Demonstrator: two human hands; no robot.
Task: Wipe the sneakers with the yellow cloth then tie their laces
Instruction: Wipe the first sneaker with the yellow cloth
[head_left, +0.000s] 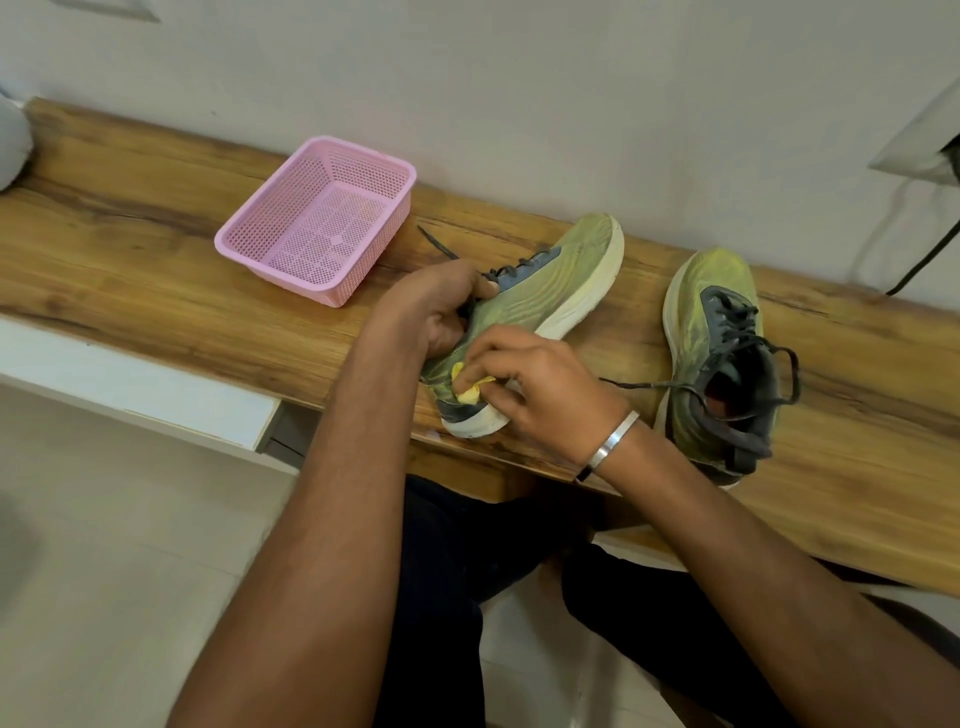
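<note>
1. On the wooden bench (156, 249) in front of us, we have tipped one green sneaker (545, 291) onto its side, sole edge facing right, so the flank near the heel lies open to wiping.
2. Our left hand (441, 306) curls around the collar and lace area of that sneaker, thumb pressed on the upper; we judge this grip is there to keep the shoe from sliding under the rubbing.
3. Our right hand (540, 379) pinches the yellow cloth (467, 387), bunched small under the fingertips, and presses it against the sneaker's side just above the heel. Bunching it likely concentrates pressure on one patch.
4. Our second sneaker (722, 364) stands upright to the right, near but apart from the first, its dark laces (737, 384) loose and trailing toward the tipped shoe. It waits within reach for its turn.
5. A pink basket (244, 244) sits to the left by the wall, out of the working space.
6. We judge the wiping as under way on the first shoe, with tying not yet begun.
</note>
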